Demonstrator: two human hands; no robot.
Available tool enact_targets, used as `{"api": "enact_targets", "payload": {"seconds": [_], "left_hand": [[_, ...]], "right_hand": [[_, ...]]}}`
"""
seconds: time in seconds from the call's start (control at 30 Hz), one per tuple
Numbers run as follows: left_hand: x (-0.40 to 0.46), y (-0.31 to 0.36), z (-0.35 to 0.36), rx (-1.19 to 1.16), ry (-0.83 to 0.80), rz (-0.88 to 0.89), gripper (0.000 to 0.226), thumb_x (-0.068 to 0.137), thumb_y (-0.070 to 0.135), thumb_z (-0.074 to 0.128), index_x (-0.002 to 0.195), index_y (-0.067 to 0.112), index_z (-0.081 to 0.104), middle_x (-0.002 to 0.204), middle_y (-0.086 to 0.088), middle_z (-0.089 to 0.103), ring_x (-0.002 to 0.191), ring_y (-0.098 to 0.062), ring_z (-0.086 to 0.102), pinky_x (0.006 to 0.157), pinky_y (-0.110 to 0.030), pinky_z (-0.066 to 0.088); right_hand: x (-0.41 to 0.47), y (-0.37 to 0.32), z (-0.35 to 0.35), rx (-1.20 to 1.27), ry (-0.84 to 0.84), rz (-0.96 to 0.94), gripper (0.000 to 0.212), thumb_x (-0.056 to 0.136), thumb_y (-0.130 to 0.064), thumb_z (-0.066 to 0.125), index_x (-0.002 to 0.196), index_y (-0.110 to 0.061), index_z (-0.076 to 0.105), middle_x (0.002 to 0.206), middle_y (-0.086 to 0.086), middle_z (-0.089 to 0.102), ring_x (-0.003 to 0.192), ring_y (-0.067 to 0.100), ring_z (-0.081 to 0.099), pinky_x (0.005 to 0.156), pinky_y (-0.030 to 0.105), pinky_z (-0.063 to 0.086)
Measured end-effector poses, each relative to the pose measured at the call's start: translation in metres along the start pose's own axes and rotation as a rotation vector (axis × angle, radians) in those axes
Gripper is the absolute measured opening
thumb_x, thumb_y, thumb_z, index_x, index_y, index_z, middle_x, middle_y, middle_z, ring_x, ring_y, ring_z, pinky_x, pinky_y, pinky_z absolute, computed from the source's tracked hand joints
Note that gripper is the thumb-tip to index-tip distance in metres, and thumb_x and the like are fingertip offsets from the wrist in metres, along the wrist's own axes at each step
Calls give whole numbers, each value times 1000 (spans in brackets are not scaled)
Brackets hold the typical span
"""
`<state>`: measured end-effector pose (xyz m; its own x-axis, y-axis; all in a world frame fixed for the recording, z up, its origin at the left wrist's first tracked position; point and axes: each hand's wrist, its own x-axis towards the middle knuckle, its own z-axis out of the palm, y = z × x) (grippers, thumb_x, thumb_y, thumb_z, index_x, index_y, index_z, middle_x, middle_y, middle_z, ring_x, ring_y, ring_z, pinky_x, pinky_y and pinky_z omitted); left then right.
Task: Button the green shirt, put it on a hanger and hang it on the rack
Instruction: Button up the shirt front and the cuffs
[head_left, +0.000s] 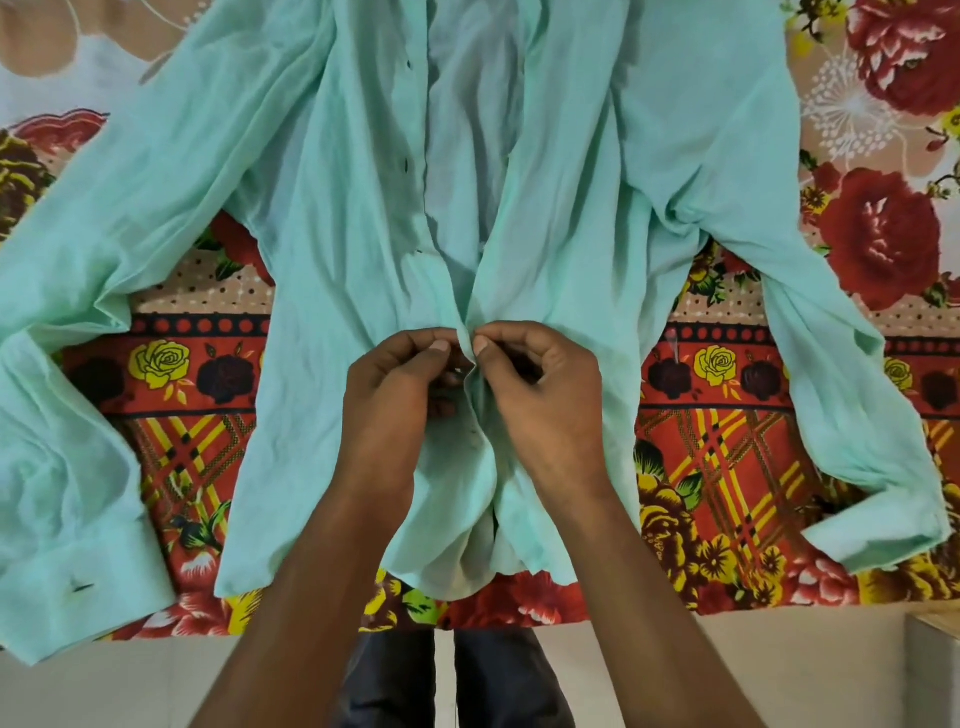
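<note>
A mint-green shirt (571, 156) lies spread face up on a floral bedsheet, hem toward me and sleeves flung out to both sides. Its front gapes open in the upper part, with dark buttonholes showing along the left placket. My left hand (400, 379) pinches the left placket edge near the lower front. My right hand (535, 374) pinches the facing right edge, and the two edges meet between my fingertips. Any button there is hidden by my fingers. No hanger or rack is in view.
The red, yellow and brown floral bedsheet (727, 441) covers the bed, whose near edge runs along the bottom. Below it are pale floor (104, 686) and my dark trouser legs (395, 675). A pale box corner (935, 670) sits at the bottom right.
</note>
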<state>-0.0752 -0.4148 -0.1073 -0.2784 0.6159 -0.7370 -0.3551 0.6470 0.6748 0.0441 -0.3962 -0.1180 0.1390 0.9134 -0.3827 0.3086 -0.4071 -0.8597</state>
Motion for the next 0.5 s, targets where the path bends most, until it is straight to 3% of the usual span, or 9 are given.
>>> {"api": "enact_targets", "payload": {"seconds": [0.17, 0.27, 0.4, 0.5], "left_hand": [[1, 0, -1, 51, -34, 34, 29, 92, 33, 74, 93, 5, 76, 83, -9, 74, 78, -19, 66, 73, -32, 53], [2, -4, -2, 77, -22, 67, 15, 95, 21, 71, 96, 7, 77, 84, -10, 76, 76, -18, 67, 71, -31, 54], [2, -9, -7, 81, -49, 79, 16, 98, 8, 61, 98, 5, 77, 82, -6, 75, 76, -16, 68, 71, -30, 54], [2, -8, -6, 117, -38, 106, 11, 93, 8, 69, 100, 5, 77, 84, -9, 78, 76, -18, 71, 69, -28, 56]], "right_hand": [[-1, 0, 0, 18, -51, -40, 7, 93, -10, 74, 97, -10, 80, 87, -5, 80, 85, 6, 76, 85, 28, 61], [-2, 3, -1, 4, -33, -52, 7, 92, -11, 75, 97, -11, 80, 88, -5, 80, 86, 6, 76, 87, 30, 61], [-2, 5, -3, -20, -11, -65, 7, 89, -9, 77, 96, -10, 79, 86, -4, 79, 84, 6, 76, 85, 30, 62], [-2, 5, -2, -53, -22, -98, 8, 90, -10, 75, 98, -9, 79, 88, -3, 79, 84, 7, 76, 85, 33, 62]]}}
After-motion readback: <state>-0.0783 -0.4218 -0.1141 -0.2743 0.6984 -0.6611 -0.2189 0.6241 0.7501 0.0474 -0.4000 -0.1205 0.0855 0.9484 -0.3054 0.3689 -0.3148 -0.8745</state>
